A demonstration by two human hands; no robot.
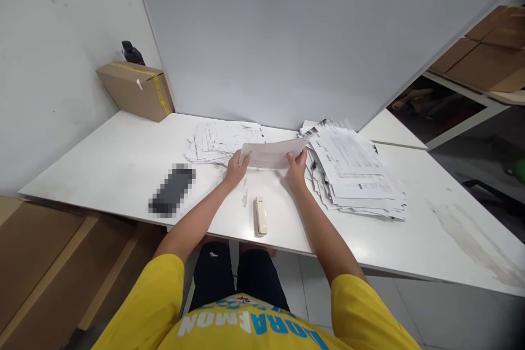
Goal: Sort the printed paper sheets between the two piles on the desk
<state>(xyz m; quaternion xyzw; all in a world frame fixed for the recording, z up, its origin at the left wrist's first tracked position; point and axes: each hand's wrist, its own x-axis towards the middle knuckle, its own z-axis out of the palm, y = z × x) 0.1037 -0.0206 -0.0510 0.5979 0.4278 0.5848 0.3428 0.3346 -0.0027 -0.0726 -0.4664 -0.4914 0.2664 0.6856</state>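
Between my two hands a sheaf of white paper (268, 155) is held up a little above the table, tilted toward me. My left hand (237, 169) pinches its left edge with the thumb on top. At the right edge, my right hand (297, 167) grips it the same way. A cream stapler (261, 216) lies on the table below the paper, touched by neither hand. Just right of my right hand rises a thick, uneven pile of printed sheets (348, 164). Behind my left hand lies a lower, loosely spread pile of papers (223, 136).
On the white table (102, 158), a dark, pixelated flat object (172, 190) lies to the left. A taped cardboard box (137, 90) stands at the back left, a black bottle (133, 53) behind it. A grey partition (262, 38) borders the back. More cardboard boxes (484, 54) are at right.
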